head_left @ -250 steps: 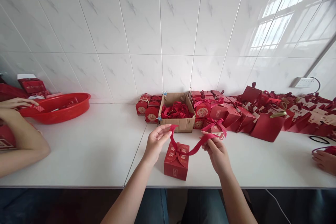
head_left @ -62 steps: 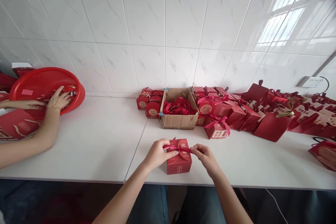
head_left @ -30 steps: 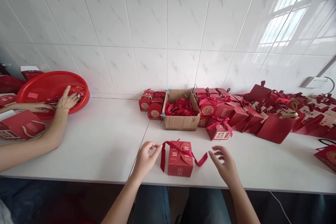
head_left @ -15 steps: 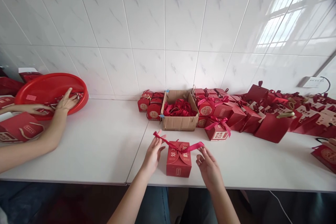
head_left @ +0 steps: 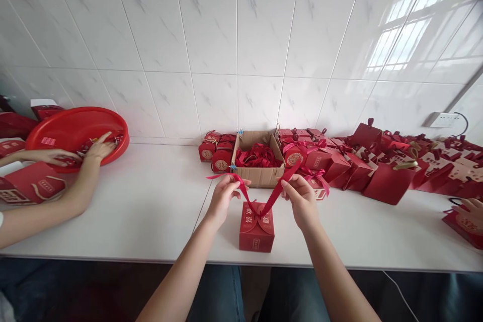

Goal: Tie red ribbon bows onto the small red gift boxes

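Observation:
A small red gift box (head_left: pixel 256 234) with gold characters stands near the front edge of the white table (head_left: pixel 151 211). A red ribbon (head_left: pixel 268 198) runs through its top and rises in a V to both my hands. My left hand (head_left: pixel 223 196) pinches the left end above the box. My right hand (head_left: pixel 300 200) pinches the right end at about the same height. Both ends are pulled up and apart.
A cardboard box of red ribbons (head_left: pixel 257 160) sits behind, flanked by finished red boxes (head_left: pixel 219 150) and a long row of red boxes and bags (head_left: pixel 381 166). At left another person's hands (head_left: pixel 97 148) reach into a red basin (head_left: pixel 75 128). Another hand (head_left: pixel 468 209) rests at right.
My hands let the ribbon drop a second ago, took its ends again, and have now lifted them higher above the box. The box stays put.

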